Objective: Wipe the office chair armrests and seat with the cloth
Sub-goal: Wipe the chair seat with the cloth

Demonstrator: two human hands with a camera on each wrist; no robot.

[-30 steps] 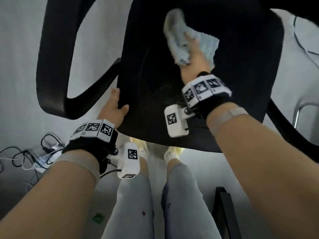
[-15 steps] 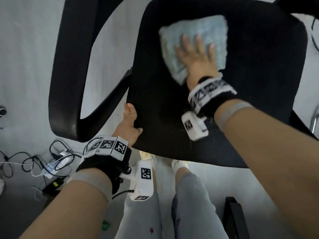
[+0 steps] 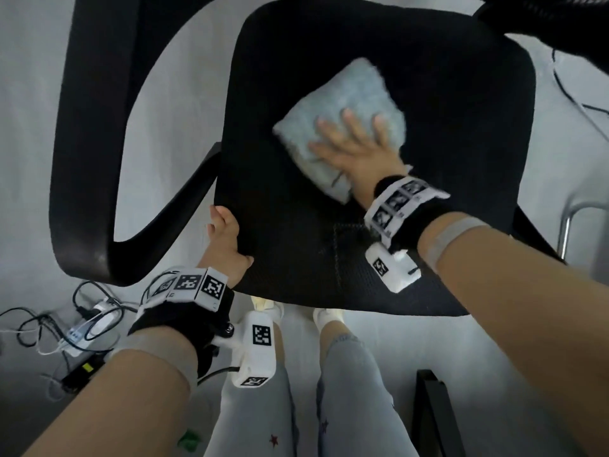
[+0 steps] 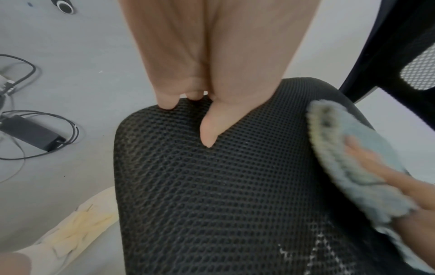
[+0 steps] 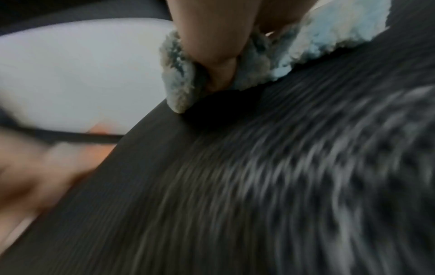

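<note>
Pale blue fluffy cloth (image 3: 342, 103) is lying centrally on black mesh chair seat (image 3: 445, 166), directly under right hand (image 3: 359, 150), whose straight, splayed fingers are pressing it. Left hand (image 3: 225, 245), farther off, is gripping seat's near-left edge.

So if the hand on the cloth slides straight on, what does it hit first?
Probably nothing soon: the right hand, flat on the cloth, points across bare seat toward its far edge. What lies beyond is unclear.

Black cuffs (image 3: 171, 321) behind the left hand (image 3: 225, 249) and right hand (image 3: 359, 150) carry white blocks (image 3: 188, 283) with black square codes (image 3: 262, 335) and a white camera box (image 3: 258, 357) each. Grey bands (image 3: 458, 235) circle both forearms (image 3: 527, 291). Pale trousers (image 3: 356, 390) bear small stars (image 3: 274, 441); the shoes (image 3: 326, 315) are cream.
</note>
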